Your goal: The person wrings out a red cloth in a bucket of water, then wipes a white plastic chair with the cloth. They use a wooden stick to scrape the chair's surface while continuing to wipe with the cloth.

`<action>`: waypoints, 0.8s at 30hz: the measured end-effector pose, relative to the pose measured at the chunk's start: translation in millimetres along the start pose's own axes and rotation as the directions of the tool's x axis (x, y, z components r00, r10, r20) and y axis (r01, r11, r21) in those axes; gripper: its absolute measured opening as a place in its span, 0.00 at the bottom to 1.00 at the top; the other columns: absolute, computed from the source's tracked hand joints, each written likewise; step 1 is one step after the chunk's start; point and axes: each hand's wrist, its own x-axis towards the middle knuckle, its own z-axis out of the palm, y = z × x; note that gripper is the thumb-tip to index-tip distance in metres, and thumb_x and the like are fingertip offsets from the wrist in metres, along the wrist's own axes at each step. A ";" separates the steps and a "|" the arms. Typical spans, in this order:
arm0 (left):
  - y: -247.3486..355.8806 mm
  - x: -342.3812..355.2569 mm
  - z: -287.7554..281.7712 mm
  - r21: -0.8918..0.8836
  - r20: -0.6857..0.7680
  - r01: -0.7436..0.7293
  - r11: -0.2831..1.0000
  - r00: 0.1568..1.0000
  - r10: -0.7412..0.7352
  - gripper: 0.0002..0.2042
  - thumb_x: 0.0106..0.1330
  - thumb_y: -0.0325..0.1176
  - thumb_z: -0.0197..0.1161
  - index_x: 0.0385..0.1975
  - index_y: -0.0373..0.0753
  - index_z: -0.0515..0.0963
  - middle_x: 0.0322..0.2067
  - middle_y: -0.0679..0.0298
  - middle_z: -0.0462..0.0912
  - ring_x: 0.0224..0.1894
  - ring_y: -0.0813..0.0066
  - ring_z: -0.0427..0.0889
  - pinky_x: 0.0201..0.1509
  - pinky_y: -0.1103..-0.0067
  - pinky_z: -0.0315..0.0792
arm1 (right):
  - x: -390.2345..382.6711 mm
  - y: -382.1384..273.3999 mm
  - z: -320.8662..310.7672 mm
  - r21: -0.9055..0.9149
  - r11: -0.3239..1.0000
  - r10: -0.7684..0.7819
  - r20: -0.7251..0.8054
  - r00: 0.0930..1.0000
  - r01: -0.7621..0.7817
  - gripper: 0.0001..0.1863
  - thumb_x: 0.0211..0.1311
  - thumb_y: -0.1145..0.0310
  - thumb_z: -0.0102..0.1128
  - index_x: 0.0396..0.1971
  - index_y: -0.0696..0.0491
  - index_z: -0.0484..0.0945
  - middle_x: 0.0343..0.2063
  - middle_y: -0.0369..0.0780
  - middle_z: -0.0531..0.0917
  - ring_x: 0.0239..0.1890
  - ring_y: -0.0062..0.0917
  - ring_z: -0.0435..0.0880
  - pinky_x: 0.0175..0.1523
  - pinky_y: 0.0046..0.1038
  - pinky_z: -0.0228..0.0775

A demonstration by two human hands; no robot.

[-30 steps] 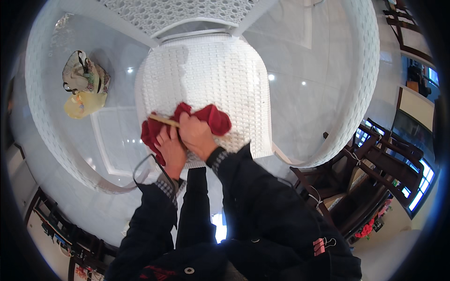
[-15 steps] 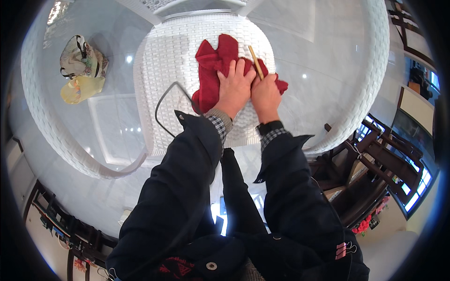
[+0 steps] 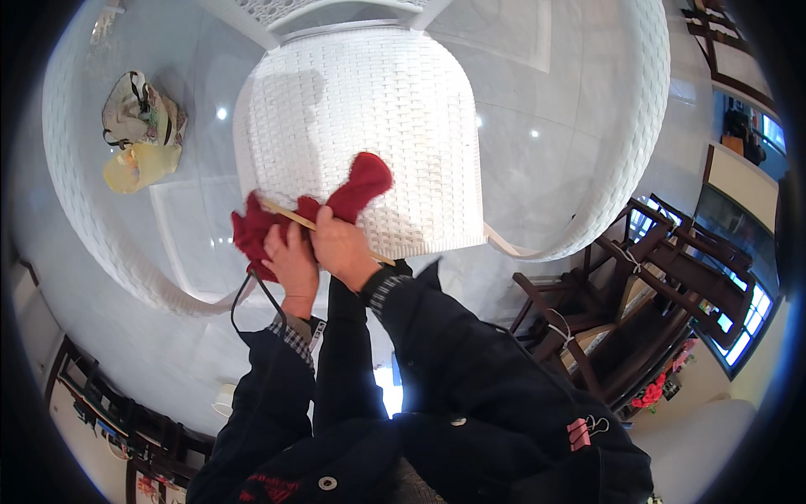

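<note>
Cloth (image 3: pixel 363 181) lying bunched on seat (image 3: pixel 378 101)
Left hand (image 3: pixel 294 265) resting, fingers slightly spread; right hand (image 3: pixel 342 249) gripping stick (image 3: pixel 288 213); flattening folds would be helping.

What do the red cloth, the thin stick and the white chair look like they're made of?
Red cloth: soft, matte fabric, perhaps terry, judging by its fuzzy folds. Stick: smooth-looking, probably wood or bamboo, from its tan colour. White chair: woven strips, likely plastic wicker, since the weave looks even and slightly glossy.
</note>
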 end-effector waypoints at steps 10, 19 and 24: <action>115.8 43.7 9.8 -0.042 -0.073 -0.305 0.951 0.951 0.301 0.22 0.65 0.44 0.61 0.58 0.47 0.73 0.62 0.51 0.63 0.65 0.45 0.60 0.55 0.37 0.60 | 23.9 58.8 -94.0 -0.001 0.935 0.352 -0.135 0.926 -0.355 0.19 0.67 0.53 0.58 0.37 0.56 0.72 0.28 0.53 0.84 0.33 0.51 0.84 0.37 0.50 0.73; 90.9 81.3 11.1 0.002 -0.290 -0.216 0.976 0.934 0.207 0.19 0.56 0.42 0.63 0.49 0.48 0.77 0.62 0.55 0.63 0.64 0.47 0.61 0.54 0.32 0.60 | -8.0 100.4 -197.6 0.504 0.857 0.336 -0.708 0.622 0.110 0.12 0.76 0.67 0.48 0.42 0.60 0.77 0.39 0.37 0.79 0.31 0.18 0.72 0.40 0.26 0.68; 82.7 81.8 27.9 0.045 -0.328 -0.237 0.970 0.914 0.239 0.20 0.57 0.43 0.62 0.51 0.48 0.77 0.62 0.56 0.63 0.66 0.48 0.60 0.54 0.29 0.58 | -3.0 110.6 -204.3 0.483 0.867 0.333 -0.741 0.583 0.119 0.16 0.78 0.65 0.46 0.50 0.60 0.77 0.33 0.34 0.74 0.25 0.13 0.69 0.29 0.19 0.66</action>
